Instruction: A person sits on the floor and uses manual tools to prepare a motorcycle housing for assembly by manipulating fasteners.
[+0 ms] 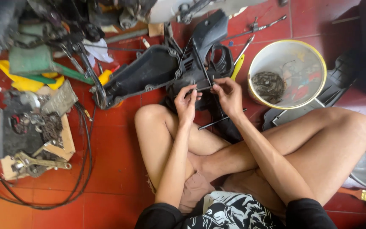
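- Floor (pixel 115 140) of red tiles, with the person seated cross-legged on it, bare knees spread.
- Clutter lies all around: a white bucket (pixel 287 74) with a yellow rim at upper right holding metal scraps, a cardboard sheet (pixel 64 135) at left bearing greasy engine parts and a chain, and black cables (pixel 83 169) looping across the tiles.
- Black plastic housing (pixel 166 68) lies on the floor just ahead of the knees.
- Left hand (pixel 186 104): fingers curled, tips pinched on the near edge of the housing.
- Right hand (pixel 228 95): fingers bent, thumb and forefinger pinching the same edge, just beside the left.
- A thin metal rod (pixel 217 121) lies beneath the wrists.
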